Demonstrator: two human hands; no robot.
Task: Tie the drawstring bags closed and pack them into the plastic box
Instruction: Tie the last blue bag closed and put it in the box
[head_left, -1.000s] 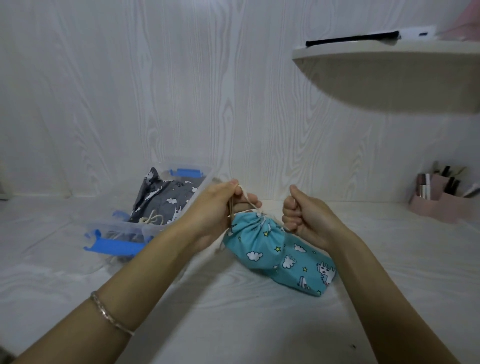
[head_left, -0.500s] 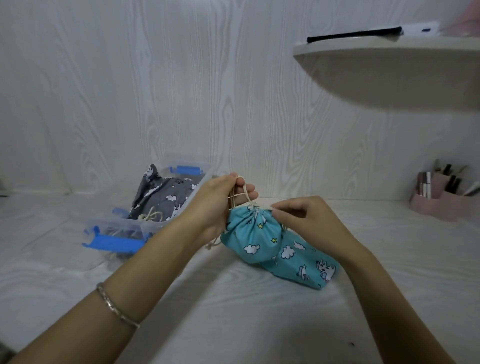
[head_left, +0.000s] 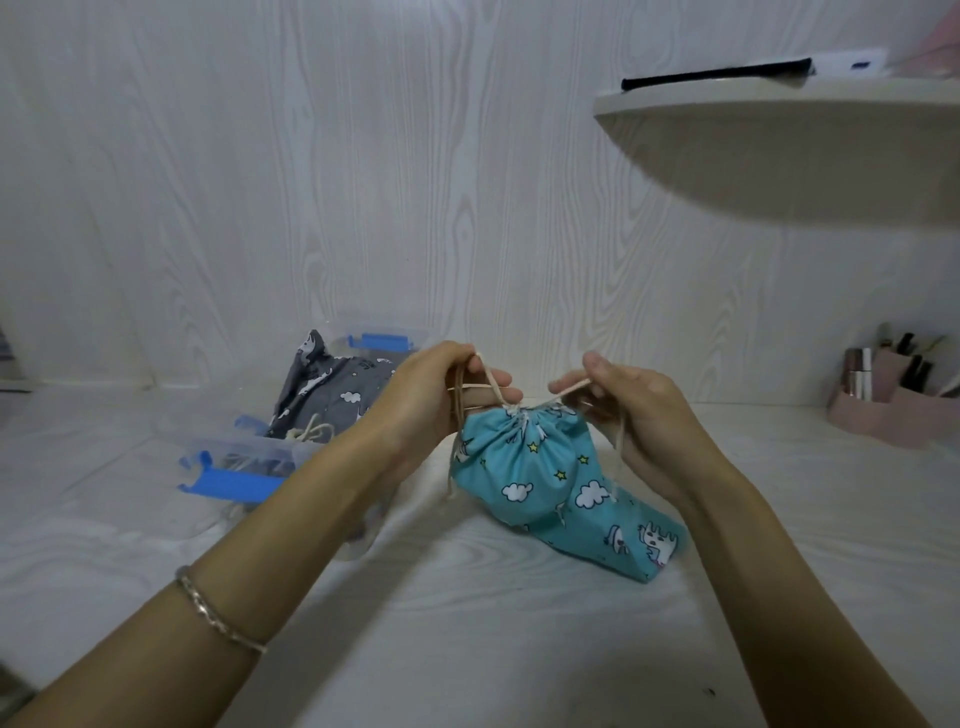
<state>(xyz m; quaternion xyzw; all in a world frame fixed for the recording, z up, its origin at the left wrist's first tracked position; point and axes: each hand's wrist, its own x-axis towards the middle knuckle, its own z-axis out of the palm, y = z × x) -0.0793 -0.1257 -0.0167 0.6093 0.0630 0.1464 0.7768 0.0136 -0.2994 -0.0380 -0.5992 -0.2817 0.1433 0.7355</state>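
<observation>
A turquoise drawstring bag (head_left: 550, 483) with clouds and unicorns lies on the white table, its mouth gathered shut and facing up towards me. My left hand (head_left: 436, 395) grips one cream cord (head_left: 488, 384), which loops over its fingers. On the other side of the mouth, my right hand (head_left: 634, 410) pinches the second cord between thumb and fingers. To the left stands the clear plastic box (head_left: 249, 452) with blue latches. A grey drawstring bag (head_left: 332, 389) lies inside it, its tied cord showing.
A pink organiser (head_left: 893, 410) holding cosmetics stands at the right by the wall. A rounded white shelf (head_left: 779, 150) juts out overhead on the right, with a black item on top. The wood-grain wall closes off the back.
My right hand has lifted off the bag's mouth and now pinches a cord out to the right. My left hand keeps its hold on the other cord.
</observation>
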